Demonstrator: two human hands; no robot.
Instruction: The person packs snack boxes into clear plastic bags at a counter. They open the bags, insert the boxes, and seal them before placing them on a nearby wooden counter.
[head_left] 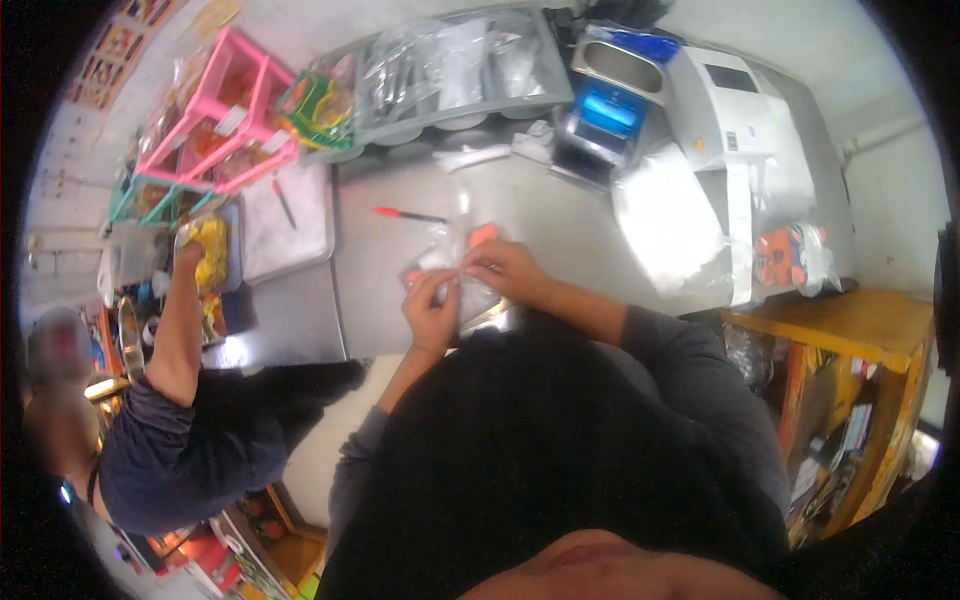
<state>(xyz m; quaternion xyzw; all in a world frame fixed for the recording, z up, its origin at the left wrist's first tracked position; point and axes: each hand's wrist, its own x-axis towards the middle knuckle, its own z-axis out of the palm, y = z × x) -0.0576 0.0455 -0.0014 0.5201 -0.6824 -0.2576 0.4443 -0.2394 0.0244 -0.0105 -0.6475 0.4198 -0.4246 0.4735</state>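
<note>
Above the steel table, my left hand (pixel 431 308) and my right hand (pixel 505 271) meet, thumbs and fingertips pinched together. Between them is thin clear plastic (pixel 478 299), which looks like a small bag. An orange piece (pixel 483 235) shows just beyond my right fingers, and another bit of orange peeks out beside my left fingers. Whether these lie inside the plastic I cannot tell. A red and black pen (pixel 410 214) lies on the table just past my hands.
A grey compartment bin (pixel 450 118) of bagged items stands at the back, beside pink racks (pixel 215 125). To the right are a white machine (pixel 735 110), white paper (pixel 670 215) and an orange packet (pixel 780 257). On the left, a co-worker's arm (pixel 175 330) reaches to a yellow package (pixel 208 255).
</note>
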